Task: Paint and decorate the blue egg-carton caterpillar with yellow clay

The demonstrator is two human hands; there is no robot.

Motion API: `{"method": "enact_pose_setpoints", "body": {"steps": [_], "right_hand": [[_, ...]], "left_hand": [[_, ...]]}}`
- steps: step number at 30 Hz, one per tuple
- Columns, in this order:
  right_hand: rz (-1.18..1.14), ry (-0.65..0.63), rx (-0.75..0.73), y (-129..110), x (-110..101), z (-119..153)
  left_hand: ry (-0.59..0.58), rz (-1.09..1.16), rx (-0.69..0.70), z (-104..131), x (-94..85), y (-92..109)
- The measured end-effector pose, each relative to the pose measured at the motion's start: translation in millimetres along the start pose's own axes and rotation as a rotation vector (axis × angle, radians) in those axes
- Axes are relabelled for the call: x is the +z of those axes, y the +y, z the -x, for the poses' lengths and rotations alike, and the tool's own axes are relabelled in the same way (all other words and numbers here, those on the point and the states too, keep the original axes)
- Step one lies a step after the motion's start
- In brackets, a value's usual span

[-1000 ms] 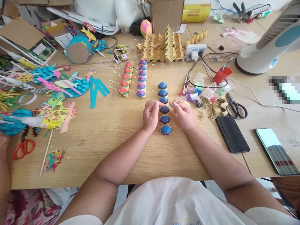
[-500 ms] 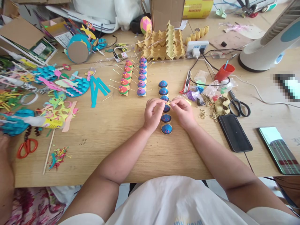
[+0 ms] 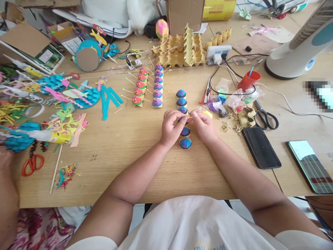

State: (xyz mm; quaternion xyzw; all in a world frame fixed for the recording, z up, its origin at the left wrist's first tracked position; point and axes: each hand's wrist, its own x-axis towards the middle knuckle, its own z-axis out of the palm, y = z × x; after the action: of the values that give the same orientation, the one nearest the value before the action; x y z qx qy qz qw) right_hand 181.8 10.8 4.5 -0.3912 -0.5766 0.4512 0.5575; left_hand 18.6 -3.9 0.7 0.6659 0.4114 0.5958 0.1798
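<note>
My left hand [image 3: 172, 127] and my right hand [image 3: 204, 125] meet above the middle of a row of blue-topped egg-carton cups [image 3: 185, 143]. Between the pinched fingertips of both hands is a thin strip of yellow clay [image 3: 189, 117]. A yellow lump [image 3: 208, 114] shows just behind my right hand. The cups carry small red marks, and my fingers partly hide one of them. To the left stand a purple-and-blue row [image 3: 157, 93] and a red-and-green row [image 3: 138, 92], both with thin sticks poking out.
Egg cartons [image 3: 179, 52] lie at the back. Rightward are a red cup [image 3: 249, 80], black scissors [image 3: 266, 118], plastic bags and two phones. Paper scraps, a glue bottle [image 3: 52, 136] and orange scissors [image 3: 32, 164] lie left, beside another person's arm [image 3: 7, 180].
My fingertips have come closer together and slightly lower, and the yellow strip between them shows more clearly. More of the yellow lump is visible. The view has shifted slightly.
</note>
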Motion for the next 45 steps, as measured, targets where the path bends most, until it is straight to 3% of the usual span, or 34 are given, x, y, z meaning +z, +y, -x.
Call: {"method": "enact_pose_setpoints", "body": {"steps": [4, 13, 24, 32, 35, 39, 45], "right_hand": [[0.006, 0.038, 0.028, -1, -1, 1], [0.051, -0.100, -0.032, 2, -3, 2], [0.004, -0.035, -0.032, -5, -2, 4], [0.038, -0.032, -0.011, -10, -2, 1], [0.027, -0.050, -0.008, -11, -1, 2], [0.023, -0.043, 0.008, -8, -1, 2], [0.027, -0.030, 0.008, -3, -5, 2]], "left_hand": [[0.013, 0.022, -0.069, 1, -0.3, -2], [0.020, 0.169, -0.213, 4, 2.3, -11], [-0.019, 0.233, -0.282, 2, 0.1, -5], [-0.001, 0.187, -0.268, 3, -0.6, -3], [-0.056, 0.141, -0.179, 3, -0.7, -1], [-0.022, 0.058, -0.068, 3, -0.3, 1], [0.021, 0.130, -0.160, 3, 0.9, -5]]}}
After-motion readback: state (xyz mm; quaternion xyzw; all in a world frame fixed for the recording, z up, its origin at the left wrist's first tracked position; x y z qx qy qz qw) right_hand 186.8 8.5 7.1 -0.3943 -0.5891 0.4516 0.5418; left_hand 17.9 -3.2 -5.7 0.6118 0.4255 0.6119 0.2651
